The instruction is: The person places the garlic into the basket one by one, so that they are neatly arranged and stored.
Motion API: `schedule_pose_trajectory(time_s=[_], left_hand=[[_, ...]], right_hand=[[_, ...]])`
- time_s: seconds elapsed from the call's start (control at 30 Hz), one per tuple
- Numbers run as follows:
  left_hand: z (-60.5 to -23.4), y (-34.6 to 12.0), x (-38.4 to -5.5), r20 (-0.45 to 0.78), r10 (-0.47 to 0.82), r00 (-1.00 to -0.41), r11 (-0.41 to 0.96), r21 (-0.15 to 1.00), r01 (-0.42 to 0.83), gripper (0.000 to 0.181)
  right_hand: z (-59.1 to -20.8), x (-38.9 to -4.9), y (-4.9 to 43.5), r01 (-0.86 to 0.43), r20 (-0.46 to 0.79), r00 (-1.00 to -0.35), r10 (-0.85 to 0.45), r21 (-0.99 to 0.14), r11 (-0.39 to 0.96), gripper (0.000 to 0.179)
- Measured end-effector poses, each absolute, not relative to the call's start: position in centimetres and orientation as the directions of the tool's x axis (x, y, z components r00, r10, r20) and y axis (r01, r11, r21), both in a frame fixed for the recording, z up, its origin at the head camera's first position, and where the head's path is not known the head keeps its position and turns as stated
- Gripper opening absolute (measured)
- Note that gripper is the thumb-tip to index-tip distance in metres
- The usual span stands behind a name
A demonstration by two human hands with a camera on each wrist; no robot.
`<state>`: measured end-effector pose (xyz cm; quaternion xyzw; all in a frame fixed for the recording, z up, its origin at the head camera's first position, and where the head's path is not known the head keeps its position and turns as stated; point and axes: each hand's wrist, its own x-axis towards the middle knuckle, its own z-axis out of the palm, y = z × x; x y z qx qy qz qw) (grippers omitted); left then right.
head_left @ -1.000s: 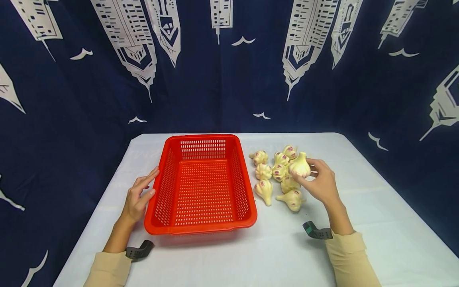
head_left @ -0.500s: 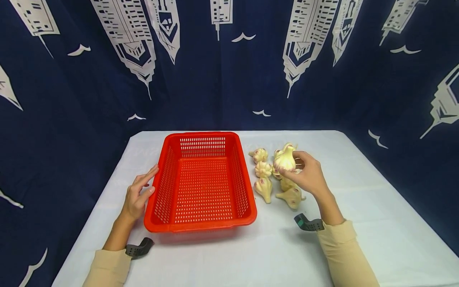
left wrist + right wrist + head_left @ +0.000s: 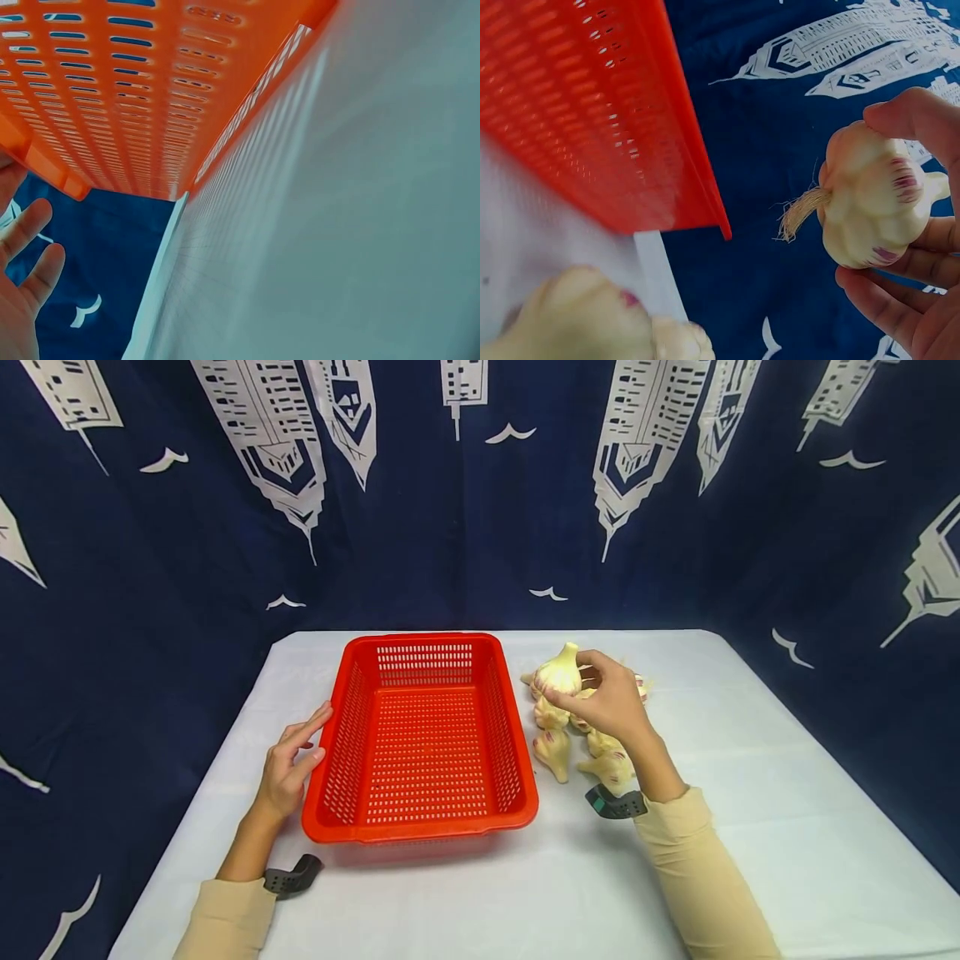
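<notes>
On the right side, right grip point(image 3: 615, 700) is grasping one garlic bulb point(image 3: 558, 677), thumb on one flank, fingers on the other. Bulb sits left of the palm; long axis close to upright, stem up, root tuft at the opposite end per the right wrist view. Key relation: bulb to red basket point(image 3: 427, 832). Basket is to its left, right rim near but not touching, gap visible in the wrist view. Bulb looks around rim height or higher; can't tell the margin. Right grip is nearer that rim; left grip point(image 3: 288, 768) is across at the left rim, fingers extended, grasping nothing, fingertips apparently touching it. Basket's long axis looks front to back, mouth up, so the right rim is the edge to mind. Loose bulbs point(image 3: 552, 752) lie under and beside the right grip, near the basket's right side, some hidden; low sideways travel could bump them. Room for moving: over the basket mouth, plus white tabletop point(image 3: 757, 793) off right and in front. Blue backdrop point(image 3: 465, 552) behind, well apart from both.
</notes>
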<state>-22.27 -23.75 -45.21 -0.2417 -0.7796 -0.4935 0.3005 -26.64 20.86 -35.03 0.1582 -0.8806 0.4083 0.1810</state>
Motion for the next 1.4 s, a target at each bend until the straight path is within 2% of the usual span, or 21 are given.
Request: schedule_pose_trajectory(time_s=[0.33,0.63,1.4], left_hand=[[-45.3,-23.8,-22.3,0.708,0.075,-0.702,0.400,0.624,0.672,0.052],[-45.4,-23.9,-22.2,0.715,0.078,-0.695,0.400,0.616,0.678,0.052],[-45.1,-23.7,-22.1,0.716,0.076,-0.694,0.395,0.617,0.681,0.051]], right_hand=[[-34.4,-27.7,18.1,-0.441,0.439,-0.885,-0.155,-0.686,0.579,0.059],[-33.9,-28.4,16.3,-0.492,0.477,-0.861,-0.177,-0.692,0.528,0.056],[-32.3,-30.7,11.6,-0.523,0.459,-0.849,-0.260,-0.668,0.529,0.050]])
